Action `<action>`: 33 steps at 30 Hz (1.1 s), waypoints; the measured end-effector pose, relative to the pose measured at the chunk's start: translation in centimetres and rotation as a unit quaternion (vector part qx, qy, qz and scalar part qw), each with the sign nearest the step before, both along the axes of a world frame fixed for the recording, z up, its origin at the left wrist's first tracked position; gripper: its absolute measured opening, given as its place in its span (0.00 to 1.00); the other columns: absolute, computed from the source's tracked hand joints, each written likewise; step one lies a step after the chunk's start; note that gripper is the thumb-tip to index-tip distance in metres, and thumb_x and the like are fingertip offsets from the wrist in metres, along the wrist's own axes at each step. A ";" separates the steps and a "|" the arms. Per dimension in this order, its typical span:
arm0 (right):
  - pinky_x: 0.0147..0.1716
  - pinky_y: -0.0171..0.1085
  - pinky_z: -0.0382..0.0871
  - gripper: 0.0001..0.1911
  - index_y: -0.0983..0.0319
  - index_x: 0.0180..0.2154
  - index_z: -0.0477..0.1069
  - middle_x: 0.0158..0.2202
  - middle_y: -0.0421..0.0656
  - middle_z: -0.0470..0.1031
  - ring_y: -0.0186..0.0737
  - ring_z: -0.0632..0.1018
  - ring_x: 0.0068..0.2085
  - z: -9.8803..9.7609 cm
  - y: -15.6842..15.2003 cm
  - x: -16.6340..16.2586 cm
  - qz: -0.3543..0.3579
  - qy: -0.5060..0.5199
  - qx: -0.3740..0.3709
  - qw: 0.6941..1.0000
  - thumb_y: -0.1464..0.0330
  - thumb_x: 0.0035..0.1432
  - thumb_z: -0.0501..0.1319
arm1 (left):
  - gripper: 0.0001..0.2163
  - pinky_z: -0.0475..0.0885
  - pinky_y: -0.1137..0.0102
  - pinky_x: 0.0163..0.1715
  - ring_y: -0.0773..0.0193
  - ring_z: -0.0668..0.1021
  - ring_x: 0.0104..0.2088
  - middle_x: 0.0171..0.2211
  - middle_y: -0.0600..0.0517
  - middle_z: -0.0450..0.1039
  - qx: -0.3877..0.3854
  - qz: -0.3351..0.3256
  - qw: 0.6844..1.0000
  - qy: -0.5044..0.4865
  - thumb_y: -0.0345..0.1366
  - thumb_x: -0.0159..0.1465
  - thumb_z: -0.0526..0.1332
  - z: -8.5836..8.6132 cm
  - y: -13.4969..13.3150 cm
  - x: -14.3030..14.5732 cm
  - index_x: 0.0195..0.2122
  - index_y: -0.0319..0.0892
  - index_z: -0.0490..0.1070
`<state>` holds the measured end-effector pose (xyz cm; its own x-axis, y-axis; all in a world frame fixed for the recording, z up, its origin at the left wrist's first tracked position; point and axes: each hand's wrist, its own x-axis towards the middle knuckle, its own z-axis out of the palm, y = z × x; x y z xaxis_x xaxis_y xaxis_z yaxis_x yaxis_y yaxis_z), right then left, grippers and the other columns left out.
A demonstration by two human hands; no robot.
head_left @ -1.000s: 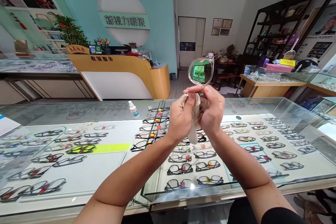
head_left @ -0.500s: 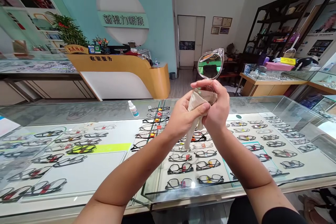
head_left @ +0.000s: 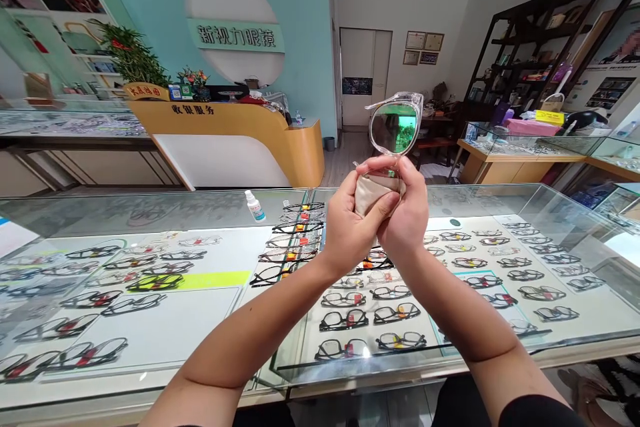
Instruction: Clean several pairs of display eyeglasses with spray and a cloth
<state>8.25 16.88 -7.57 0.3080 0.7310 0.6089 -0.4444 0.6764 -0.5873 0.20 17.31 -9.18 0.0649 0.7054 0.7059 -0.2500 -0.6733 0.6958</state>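
A pair of clear-framed eyeglasses (head_left: pixel 387 128) stands on end above the glass counter, one lens uppermost with a green reflection. My right hand (head_left: pixel 409 210) grips it around the bridge, fingers closed. A beige cloth (head_left: pixel 371 195) is wrapped over the lower lens, which is mostly hidden. My left hand (head_left: pixel 350 220) is closed on this cloth, thumb pressing it against the lens. Both hands touch each other at the cloth. Left of them, a small white spray bottle (head_left: pixel 255 206) stands on the countertop.
Below my forearms lies a glass display counter (head_left: pixel 200 373) with many eyeglass frames (head_left: pixel 395 312) inside. Beyond it are an orange and white reception desk (head_left: pixel 225 127), another display case (head_left: pixel 520 153) on the right and a dark shelf unit (head_left: pixel 530 47).
Both hands have shifted slightly left with the eyeglasses. The frame has turned, so a temple arm shows at its upper left. The cloth's hanging end has gone out of sight.
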 end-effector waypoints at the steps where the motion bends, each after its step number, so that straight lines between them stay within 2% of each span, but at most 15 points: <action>1: 0.48 0.43 0.82 0.20 0.56 0.37 0.82 0.39 0.43 0.87 0.42 0.85 0.42 -0.1 -0.1 -0.2 0.006 0.002 0.005 1.000 0.51 0.74 0.61 | 0.23 0.83 0.67 0.44 0.57 0.86 0.43 0.47 0.45 0.87 0.012 0.007 1.000 -0.008 0.50 0.64 0.80 -0.1 0.1 0.0 0.55 0.43 0.82; 4: 0.51 0.44 0.81 0.20 0.56 0.37 0.84 0.40 0.43 0.87 0.44 0.85 0.44 -0.3 -0.4 -0.7 0.002 -0.017 0.028 0.999 0.53 0.75 0.61 | 0.22 0.82 0.67 0.45 0.58 0.87 0.45 0.48 0.45 0.87 0.033 0.019 0.999 -0.025 0.52 0.67 0.78 -0.3 0.4 0.1 0.54 0.43 0.81; 8: 0.56 0.48 0.80 0.19 0.55 0.35 0.85 0.40 0.43 0.86 0.47 0.85 0.47 -0.5 -0.6 -0.9 -0.028 -0.056 0.044 0.997 0.56 0.73 0.60 | 0.22 0.81 0.68 0.42 0.60 0.86 0.41 0.45 0.46 0.87 0.031 0.043 0.997 -0.050 0.56 0.67 0.76 -0.2 0.4 0.2 0.49 0.43 0.81; 12: 0.57 0.48 0.80 0.20 0.54 0.31 0.85 0.39 0.43 0.86 0.48 0.84 0.48 -0.4 -0.6 -0.7 -0.038 -0.073 0.055 0.995 0.56 0.71 0.60 | 0.21 0.81 0.67 0.42 0.60 0.84 0.40 0.42 0.46 0.86 0.036 0.041 0.997 -0.053 0.58 0.70 0.72 0.1 0.1 0.1 0.44 0.43 0.83; 17: 0.55 0.47 0.81 0.18 0.54 0.31 0.85 0.38 0.43 0.85 0.47 0.85 0.47 0.4 -0.6 0.3 -0.043 -0.075 0.056 0.995 0.58 0.70 0.61 | 0.23 0.80 0.64 0.44 0.55 0.84 0.42 0.40 0.46 0.84 0.025 -0.006 1.000 0.004 0.61 0.70 0.71 1.3 0.2 -1.1 0.42 0.45 0.85; 20: 0.55 0.47 0.81 0.19 0.55 0.33 0.85 0.38 0.42 0.86 0.46 0.85 0.45 0.9 -0.4 1.2 -0.036 -0.071 0.039 0.996 0.55 0.71 0.62 | 0.23 0.81 0.62 0.50 0.51 0.85 0.48 0.44 0.44 0.86 0.038 -0.064 0.995 0.073 0.61 0.70 0.70 2.3 0.8 -2.4 0.47 0.44 0.86; 23: 0.55 0.47 0.82 0.20 0.56 0.34 0.85 0.38 0.43 0.87 0.46 0.86 0.44 1.2 0.2 1.9 -0.031 -0.068 0.010 0.997 0.52 0.71 0.63 | 0.23 0.81 0.63 0.48 0.51 0.85 0.46 0.44 0.44 0.86 0.035 -0.095 0.986 0.132 0.58 0.71 0.71 2.6 1.5 -3.2 0.52 0.43 0.85; 25: 0.53 0.46 0.82 0.20 0.57 0.34 0.85 0.39 0.43 0.88 0.46 0.86 0.44 1.1 0.7 1.8 -0.023 -0.059 -0.020 0.998 0.51 0.71 0.63 | 0.23 0.80 0.65 0.44 0.54 0.84 0.42 0.43 0.45 0.86 0.025 -0.086 0.987 0.137 0.56 0.69 0.74 2.3 1.8 -3.1 0.54 0.42 0.84; 28: 0.51 0.44 0.83 0.21 0.57 0.36 0.85 0.41 0.43 0.88 0.44 0.86 0.44 0.7 1.0 1.0 -0.009 -0.037 -0.051 0.998 0.50 0.71 0.64 | 0.25 0.80 0.66 0.41 0.56 0.84 0.40 0.44 0.45 0.85 0.018 -0.040 0.996 0.084 0.54 0.64 0.79 1.4 1.9 -1.9 0.55 0.43 0.82; 33: 0.47 0.42 0.84 0.21 0.57 0.39 0.86 0.41 0.44 0.89 0.43 0.87 0.44 -0.5 0.6 -1.0 -0.005 -0.037 -0.050 0.998 0.50 0.72 0.64 | 0.26 0.79 0.68 0.39 0.60 0.84 0.38 0.40 0.47 0.84 0.009 0.034 0.999 -0.023 0.59 0.63 0.79 0.1 1.4 0.0 0.48 0.43 0.80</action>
